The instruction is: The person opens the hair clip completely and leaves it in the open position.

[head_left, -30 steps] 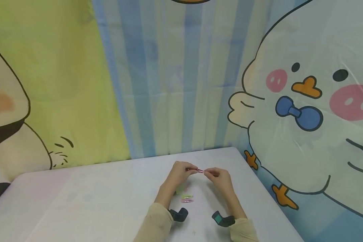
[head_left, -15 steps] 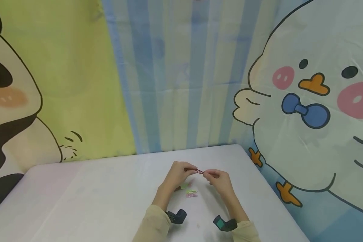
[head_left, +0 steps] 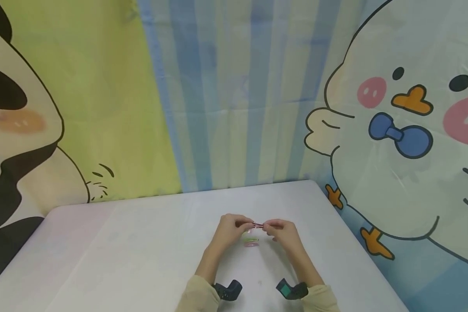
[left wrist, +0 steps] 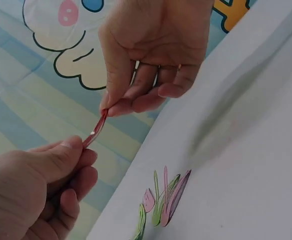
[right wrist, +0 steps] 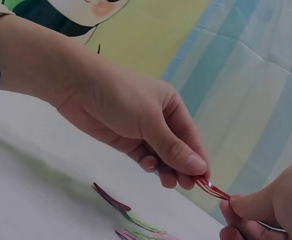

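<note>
A red snap hair clip (right wrist: 212, 188) is stretched between the fingertips of both hands, above the table. My left hand (head_left: 228, 229) pinches one end between thumb and fingers. My right hand (head_left: 282, 229) pinches the other end. Narrow slits show along the clip in the right wrist view. Below the hands on the table lie a green hair clip (head_left: 251, 239) and a pink hair clip (head_left: 251, 245), side by side. A dark red hair clip (right wrist: 110, 197) lies close to them in the right wrist view. The clips overlap in the left wrist view.
The white table (head_left: 140, 251) meets a striped curtain (head_left: 234, 108) at its back edge. A printed chick cloth (head_left: 394, 182) hangs beyond the right edge. Dark wrist devices (head_left: 229, 290) sit on both forearms.
The head view has tilted down and swung left a little, so the scene slides rightward and upward. Both hands keep their pinch on the red hair clip and draw a little closer to the clips below.
</note>
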Demonstrator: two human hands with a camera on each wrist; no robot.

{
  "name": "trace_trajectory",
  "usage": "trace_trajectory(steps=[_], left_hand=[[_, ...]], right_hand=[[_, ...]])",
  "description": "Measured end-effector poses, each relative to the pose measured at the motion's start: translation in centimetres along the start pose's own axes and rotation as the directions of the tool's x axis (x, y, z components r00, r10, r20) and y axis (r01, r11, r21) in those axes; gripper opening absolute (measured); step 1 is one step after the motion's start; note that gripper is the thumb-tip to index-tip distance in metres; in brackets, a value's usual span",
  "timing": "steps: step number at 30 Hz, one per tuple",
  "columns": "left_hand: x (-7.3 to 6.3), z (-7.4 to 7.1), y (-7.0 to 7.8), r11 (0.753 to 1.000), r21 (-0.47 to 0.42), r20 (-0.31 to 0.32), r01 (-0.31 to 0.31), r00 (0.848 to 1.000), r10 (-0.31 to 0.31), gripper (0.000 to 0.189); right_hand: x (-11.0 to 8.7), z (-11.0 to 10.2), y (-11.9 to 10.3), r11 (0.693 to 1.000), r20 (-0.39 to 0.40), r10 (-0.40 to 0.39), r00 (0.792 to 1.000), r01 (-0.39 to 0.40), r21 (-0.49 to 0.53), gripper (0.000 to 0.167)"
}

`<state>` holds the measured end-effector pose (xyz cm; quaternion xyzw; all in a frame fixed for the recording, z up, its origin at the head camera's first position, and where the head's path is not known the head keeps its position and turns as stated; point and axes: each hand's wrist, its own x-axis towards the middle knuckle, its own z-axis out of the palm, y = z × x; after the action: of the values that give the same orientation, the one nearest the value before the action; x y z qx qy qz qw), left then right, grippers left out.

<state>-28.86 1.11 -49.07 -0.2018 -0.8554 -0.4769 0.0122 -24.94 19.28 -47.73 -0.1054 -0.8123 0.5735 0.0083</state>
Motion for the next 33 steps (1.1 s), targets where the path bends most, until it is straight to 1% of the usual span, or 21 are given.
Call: trace_trajectory(steps=[3, 6, 10, 15, 19, 24, 26, 28, 30, 32, 33], left_hand=[[-0.6, 0.0, -0.1, 0.997, -0.077, -0.002, 0.032, 0.999, -0.032, 0.013], [-1.3, 0.0, -0.3, 0.987, -0.144, -0.002, 0.074, 0.997, -0.075, 0.014], [-2.1, 0.2, -0.5, 0.97, -0.204, 0.003, 0.133, 0.991, -0.136, 0.018], [-2.6, -0.1, -0.4, 0.962, -0.221, 0.019, 0.162, 0.987, -0.162, 0.02], [-3.0, -0.3, -0.4, 0.954, -0.229, -0.005, 0.194, 0.98, -0.201, 0.014], [-3.5, -0.1, -0.4, 0.929, -0.264, -0.027, 0.261, 0.96, -0.277, 0.01], [-3.6, 0.2, -0.3, 0.922, -0.273, -0.036, 0.275, 0.955, -0.295, 0.008], [-3.5, 0.6, -0.1, 0.92, -0.279, -0.046, 0.276, 0.953, -0.3, 0.008], [-3.3, 1.0, 0.2, 0.915, -0.293, -0.056, 0.278, 0.95, -0.307, 0.007], [-3.1, 1.3, 0.6, 0.906, -0.311, -0.069, 0.287, 0.944, -0.323, 0.007], [-2.9, 1.3, 0.8, 0.901, -0.316, -0.077, 0.298, 0.938, -0.337, 0.006]], right_hand=[[-0.2, 0.3, -0.1, 1.0, 0.01, 0.021, 1.0, -0.021, -0.008, 0.018], [-0.5, 0.5, -0.2, 0.999, 0.025, 0.044, 0.999, -0.044, -0.007, 0.017], [-0.9, 0.6, -0.3, 0.999, 0.051, 0.052, 0.997, -0.052, 0.002, 0.018], [-1.2, 0.7, -0.2, 0.999, 0.081, 0.04, 0.996, -0.04, -0.003, 0.021], [-1.2, 1.2, -0.1, 1.0, 0.128, 0.026, 0.991, -0.025, -0.01, 0.022], [-1.4, 1.3, 0.3, 0.999, 0.181, 0.022, 0.983, -0.017, -0.031, 0.026], [-1.5, 1.2, 0.5, 0.999, 0.197, 0.025, 0.98, -0.017, -0.042, 0.026], [-1.5, 1.0, 0.4, 0.999, 0.189, 0.028, 0.982, -0.02, -0.04, 0.024], [-1.5, 0.8, 0.2, 0.999, 0.164, 0.019, 0.986, -0.015, -0.028, 0.021], [-1.5, 0.6, 0.0, 1.0, 0.135, 0.014, 0.991, -0.013, -0.007, 0.017], [-1.5, 0.7, -0.2, 1.0, 0.122, 0.013, 0.992, -0.014, 0.005, 0.016]])
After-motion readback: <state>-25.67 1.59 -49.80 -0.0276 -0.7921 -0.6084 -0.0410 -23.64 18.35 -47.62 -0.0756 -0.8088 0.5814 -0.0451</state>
